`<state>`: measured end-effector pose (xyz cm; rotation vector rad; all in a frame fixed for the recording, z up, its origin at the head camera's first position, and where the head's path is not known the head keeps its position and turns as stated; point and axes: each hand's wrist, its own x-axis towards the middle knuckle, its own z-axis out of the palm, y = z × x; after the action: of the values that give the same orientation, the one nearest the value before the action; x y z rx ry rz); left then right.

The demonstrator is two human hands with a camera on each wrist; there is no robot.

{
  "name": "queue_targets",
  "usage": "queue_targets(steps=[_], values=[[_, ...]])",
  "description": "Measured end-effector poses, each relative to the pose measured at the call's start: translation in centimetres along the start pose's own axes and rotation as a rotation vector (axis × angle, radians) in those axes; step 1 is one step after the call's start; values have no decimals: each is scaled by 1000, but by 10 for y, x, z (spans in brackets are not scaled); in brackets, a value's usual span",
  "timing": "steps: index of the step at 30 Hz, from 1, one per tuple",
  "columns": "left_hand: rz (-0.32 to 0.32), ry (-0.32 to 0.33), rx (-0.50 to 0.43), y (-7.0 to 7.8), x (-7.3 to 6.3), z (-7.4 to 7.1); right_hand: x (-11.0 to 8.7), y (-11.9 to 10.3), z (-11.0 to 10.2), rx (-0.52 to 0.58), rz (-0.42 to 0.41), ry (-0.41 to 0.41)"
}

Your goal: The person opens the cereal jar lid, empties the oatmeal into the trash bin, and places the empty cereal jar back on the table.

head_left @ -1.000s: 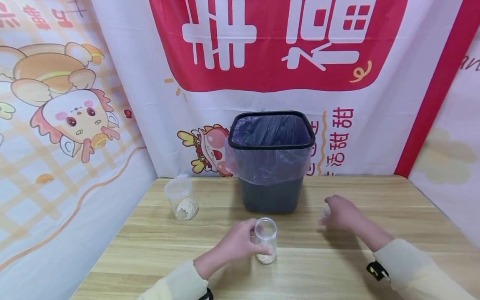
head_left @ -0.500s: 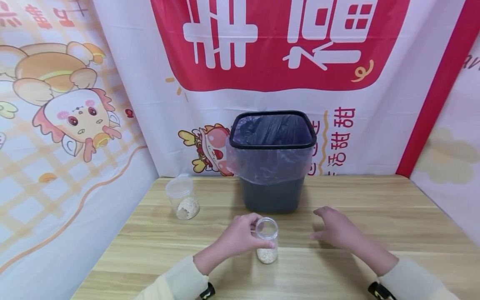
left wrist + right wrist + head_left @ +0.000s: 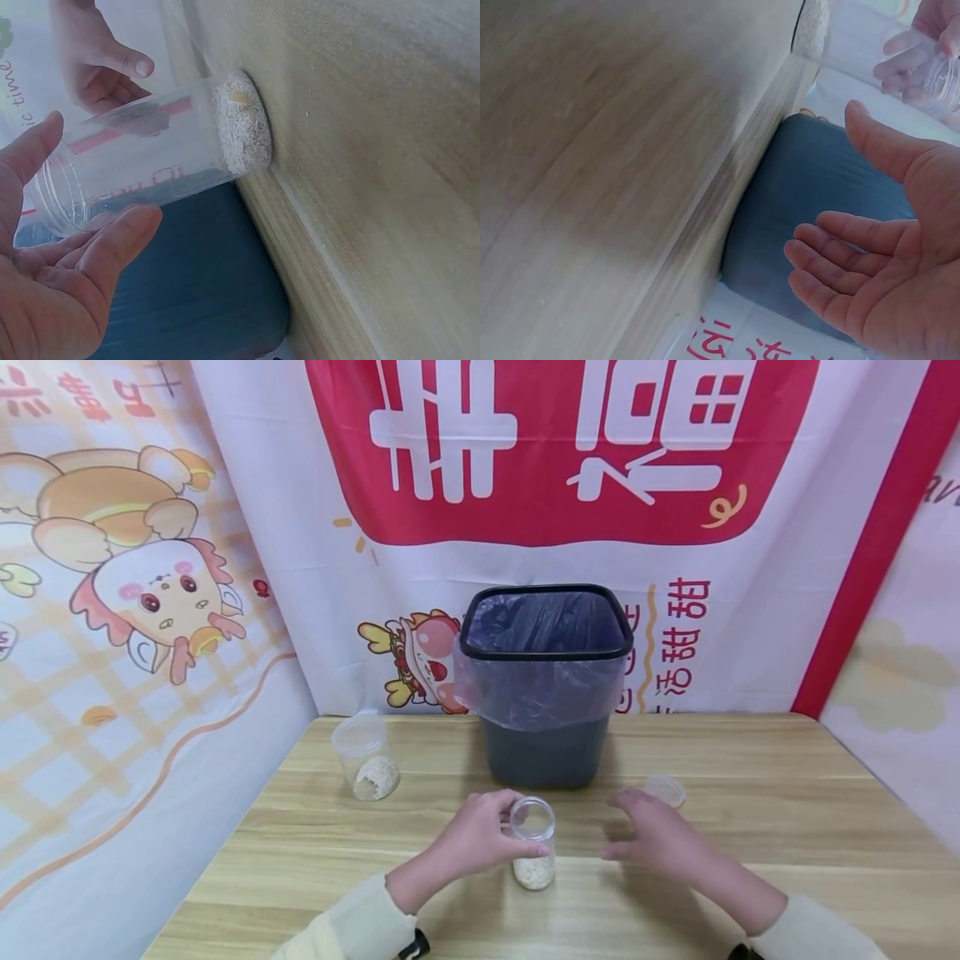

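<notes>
A clear plastic jar (image 3: 533, 852) stands upright on the table, lidless, with a layer of whitish flakes (image 3: 244, 124) at its bottom and a small yellow bit among them. My left hand (image 3: 480, 835) holds it near the mouth, thumb on one side and fingers on the other. To the right, apart from the jar, my right hand (image 3: 656, 839) hovers with nothing in it, its thumb and fingers spread apart as the right wrist view (image 3: 877, 255) confirms. Behind that hand a clear round lid (image 3: 666, 791) lies on the table.
A dark bin (image 3: 543, 752) with a purple-tinted liner stands behind the jar. At the back left of the table (image 3: 315, 860), a second clear container (image 3: 363, 756) holds similar whitish flakes. Printed cloths hang behind and at the sides.
My right hand has let go of the lid at the right and moved left toward the jar. My left hand and the jar stay nearly in place.
</notes>
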<state>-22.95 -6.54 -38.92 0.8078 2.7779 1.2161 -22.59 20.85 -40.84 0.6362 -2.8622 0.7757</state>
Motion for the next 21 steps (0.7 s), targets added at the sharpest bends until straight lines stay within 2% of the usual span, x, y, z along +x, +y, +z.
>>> queue_targets(steps=[4, 11, 21], values=[[15, 17, -14, 0, -1, 0, -1, -8, 0, 28, 4, 1], [18, 25, -103, -2, -4, 1, -3, -22, 4, 43, -102, 30], [2, 40, -235, 0, -6, 2, -5, -37, 15, 92, -174, 40]])
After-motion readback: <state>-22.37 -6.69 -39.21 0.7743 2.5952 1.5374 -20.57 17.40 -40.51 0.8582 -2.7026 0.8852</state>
